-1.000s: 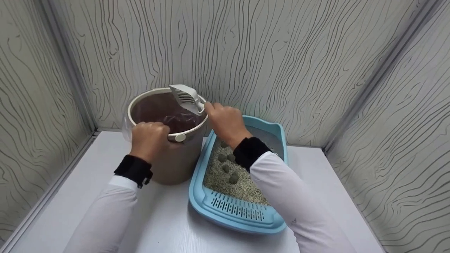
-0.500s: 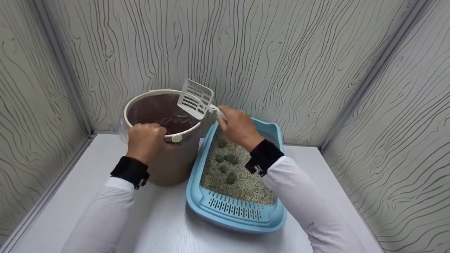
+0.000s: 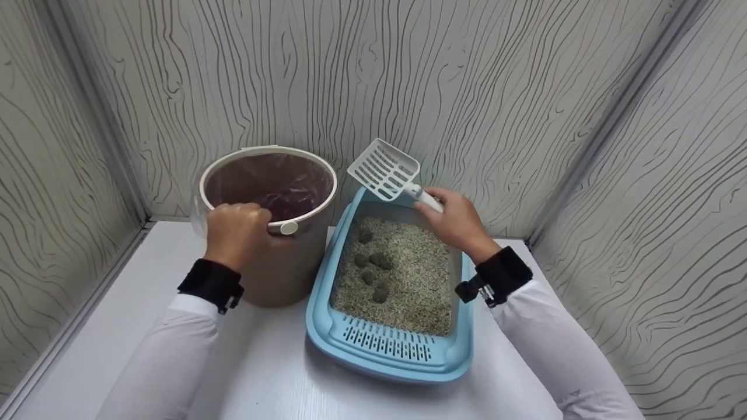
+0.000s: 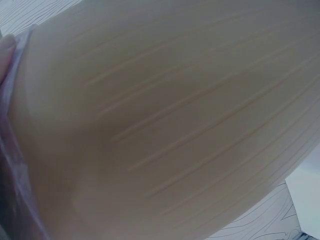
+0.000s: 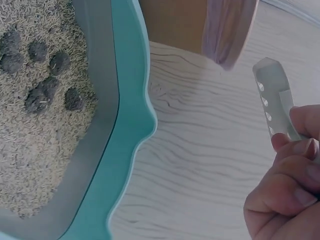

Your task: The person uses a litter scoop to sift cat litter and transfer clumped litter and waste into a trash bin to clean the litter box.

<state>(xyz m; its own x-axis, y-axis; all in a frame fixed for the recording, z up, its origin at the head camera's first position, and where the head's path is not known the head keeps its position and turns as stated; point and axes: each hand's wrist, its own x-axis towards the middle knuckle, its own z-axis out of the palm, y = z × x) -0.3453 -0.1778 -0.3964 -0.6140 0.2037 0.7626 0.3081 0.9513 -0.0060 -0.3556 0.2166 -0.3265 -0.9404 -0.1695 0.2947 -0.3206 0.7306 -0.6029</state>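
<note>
My right hand [image 3: 454,220] grips the handle of a white slotted litter scoop [image 3: 385,169], held above the far end of a blue litter box [image 3: 388,373]. Nothing lies on the scoop's slotted blade. Pale granular litter [image 3: 417,280] fills the box, with several dark round clumps [image 3: 380,260] toward its left side. To the left stands a brown trash bin [image 3: 286,268] with a cream rim, lined with a clear plastic bag [image 3: 292,181]. My left hand [image 3: 238,233] grips the near left part of the bin's rim. In the left wrist view the bin's ribbed wall [image 4: 175,125] takes up most of the frame.
Bin and litter box stand side by side on a white table [image 3: 262,367]. Wood-grain panels [image 3: 327,76] enclose it at the back and both sides. Part of the bag [image 3: 198,216] hangs outside the bin's left edge.
My right hand has carried the scoop from over the bin's mouth rightward to above the litter box, and the blade has turned. My left hand keeps its grip on the bin rim.
</note>
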